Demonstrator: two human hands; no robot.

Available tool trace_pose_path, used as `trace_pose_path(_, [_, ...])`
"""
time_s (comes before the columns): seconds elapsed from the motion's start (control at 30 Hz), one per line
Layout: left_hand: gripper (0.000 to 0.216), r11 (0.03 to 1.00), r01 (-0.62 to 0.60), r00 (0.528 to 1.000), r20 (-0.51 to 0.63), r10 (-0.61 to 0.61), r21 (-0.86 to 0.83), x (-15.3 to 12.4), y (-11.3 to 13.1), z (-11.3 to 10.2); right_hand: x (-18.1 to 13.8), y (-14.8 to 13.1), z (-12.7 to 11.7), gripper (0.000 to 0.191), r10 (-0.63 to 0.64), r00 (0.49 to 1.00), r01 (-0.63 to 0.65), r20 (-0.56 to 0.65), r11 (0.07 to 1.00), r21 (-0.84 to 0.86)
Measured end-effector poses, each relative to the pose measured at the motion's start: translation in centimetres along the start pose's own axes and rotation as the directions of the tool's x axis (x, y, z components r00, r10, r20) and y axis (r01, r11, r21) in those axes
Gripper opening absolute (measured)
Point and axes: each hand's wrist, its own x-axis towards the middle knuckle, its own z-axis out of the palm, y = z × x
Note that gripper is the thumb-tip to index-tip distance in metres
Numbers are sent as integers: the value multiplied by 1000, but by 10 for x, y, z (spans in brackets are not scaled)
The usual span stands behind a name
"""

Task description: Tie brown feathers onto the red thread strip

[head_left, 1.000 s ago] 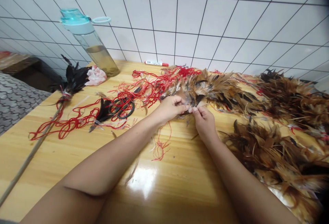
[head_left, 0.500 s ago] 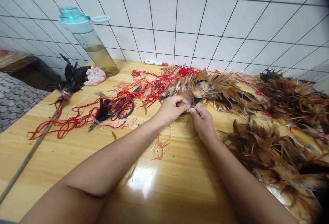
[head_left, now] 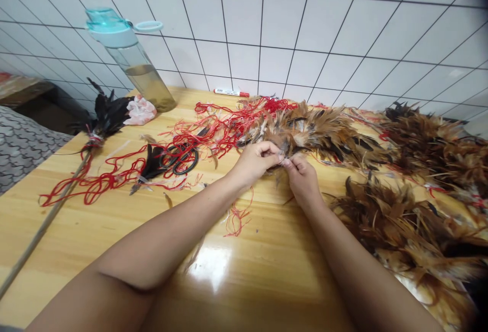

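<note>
My left hand (head_left: 256, 163) and my right hand (head_left: 304, 178) meet fingertip to fingertip over the middle of the table. Each is closed in a pinch. Between and just beyond the fingertips is a small tuft of brownish-grey feathers (head_left: 282, 141), its lower ends in the pinch. Exactly which part each hand grips is too small to see. Right behind the hands lies a long heap of brown and black feathers (head_left: 331, 131). Tangled red string (head_left: 229, 128) spreads left of it, and dark-handled scissors (head_left: 185, 161) lie in the string.
More brown feather heaps (head_left: 404, 220) cover the right side. At left, a stick (head_left: 49, 217) bears black feathers (head_left: 110, 111) tied at its end. A water bottle (head_left: 148, 85) stands by the tiled wall (head_left: 244, 17), with a red-and-white marker (head_left: 231, 92) nearby. Red string scraps (head_left: 238, 220) lie in front.
Both hands stay pinched together at nearly the same spot. My right hand has shifted very slightly; the table's objects lie as before.
</note>
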Motion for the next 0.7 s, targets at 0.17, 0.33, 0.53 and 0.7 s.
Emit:
trace_pose_path(0.17, [16, 995, -55, 998, -8, 56, 85, 3, -4, -2, -1, 2, 2, 30, 67, 998, -68, 18, 996, 55])
trace_pose_path(0.33, [11, 977, -122, 992, 26, 120, 173, 7, -6, -6, 0, 8, 3, 29, 89, 995, -92, 34, 991, 102])
trace_pose_path(0.53, [16, 995, -76, 996, 58, 72, 57, 7, -5, -5, -2, 8, 4, 28, 123, 991, -131, 58, 977, 170])
trace_pose_path(0.7, [16, 986, -139, 990, -24, 142, 91, 6, 0, -8, -2, 4, 2, 21, 156, 984, -174, 89, 946, 273])
